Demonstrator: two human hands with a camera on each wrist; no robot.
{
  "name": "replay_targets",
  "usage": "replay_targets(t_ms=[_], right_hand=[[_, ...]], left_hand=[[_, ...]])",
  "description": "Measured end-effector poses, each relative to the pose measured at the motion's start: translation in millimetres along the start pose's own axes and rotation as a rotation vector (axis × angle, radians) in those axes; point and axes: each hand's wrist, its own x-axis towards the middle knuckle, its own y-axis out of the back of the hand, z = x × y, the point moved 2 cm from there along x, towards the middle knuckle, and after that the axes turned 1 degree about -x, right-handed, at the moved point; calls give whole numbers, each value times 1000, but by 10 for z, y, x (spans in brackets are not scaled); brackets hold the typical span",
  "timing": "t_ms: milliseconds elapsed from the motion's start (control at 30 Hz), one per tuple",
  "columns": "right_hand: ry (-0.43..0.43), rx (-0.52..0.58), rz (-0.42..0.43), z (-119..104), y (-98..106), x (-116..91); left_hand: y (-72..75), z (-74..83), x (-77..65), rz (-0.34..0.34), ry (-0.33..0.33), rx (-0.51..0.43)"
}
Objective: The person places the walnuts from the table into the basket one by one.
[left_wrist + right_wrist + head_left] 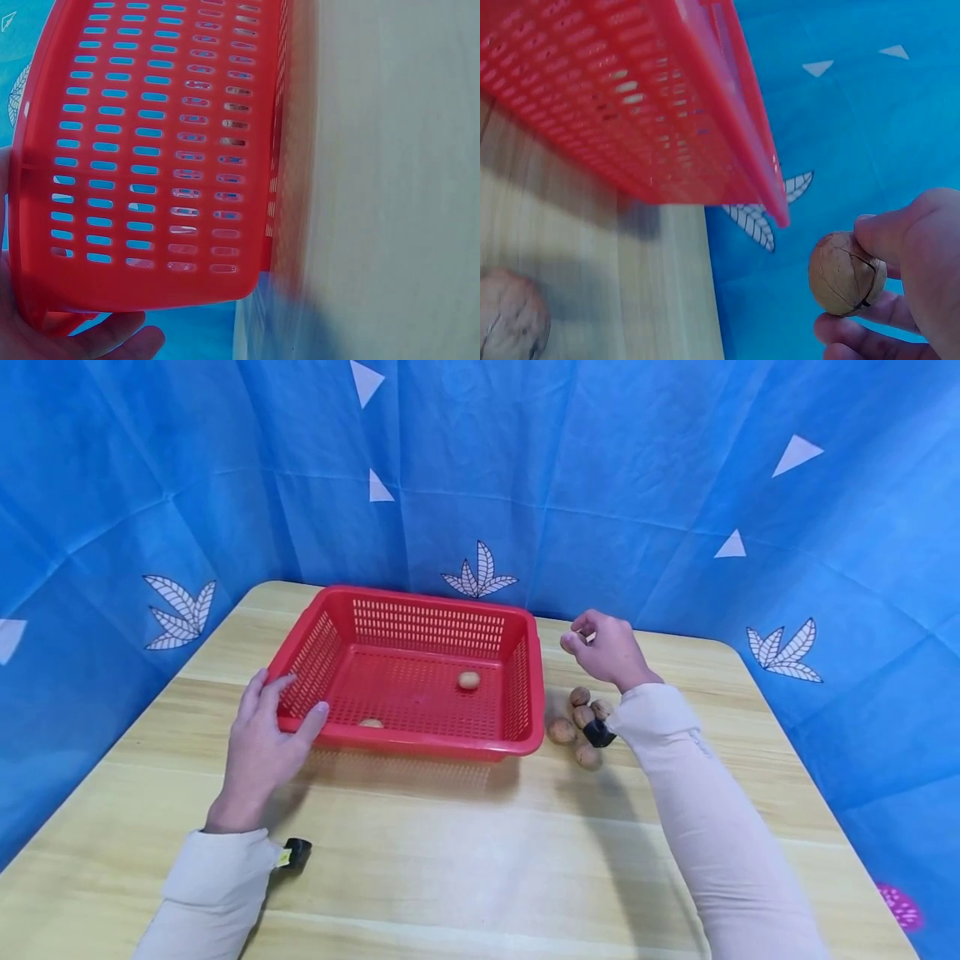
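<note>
1. Right hand (611, 647) pinches a walnut (844, 274), thumb and fingers closed to its width, right of the red plastic basket (420, 741); only the right wrist view shows its shell's dark crack.
2. Left hand (262, 747) grips the basket's near-left corner, thumb and fingers spread; the left wrist view adds fingertips (150, 342) beyond the left end.
3. Only the head view clearly shows two walnuts inside (468, 680) and the walnut cluster (583, 717) to the right.

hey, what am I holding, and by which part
Right hand pinches a walnut by its side; left hand holds the red basket at its near left corner.
</note>
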Motion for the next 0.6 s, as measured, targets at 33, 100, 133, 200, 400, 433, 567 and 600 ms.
replay_targets(t_ms=[33, 100, 133, 200, 400, 433, 567, 600], right_hand=[[2, 1, 1, -30, -5, 5], [2, 6, -1, -88, -13, 17], [-1, 8, -2, -114, -14, 25], [-8, 11, -7, -163, -17, 38], [-18, 20, -28, -279, -52, 81], [-18, 24, -32, -298, -60, 88], [-18, 38, -46, -366, -90, 112], [-17, 41, -48, -381, -97, 115]], left_hand=[[3, -2, -2, -1, 1, 0], [7, -4, -6, -2, 3, 1], [6, -4, -5, 0, 2, 0], [5, -2, -3, 3, 2, 1], [5, 1, -1, 9, 3, 4], [5, 1, 0, 9, 3, 5], [-3, 1, 0, 3, 8, 5], [-4, 3, 2, 2, 8, 4]])
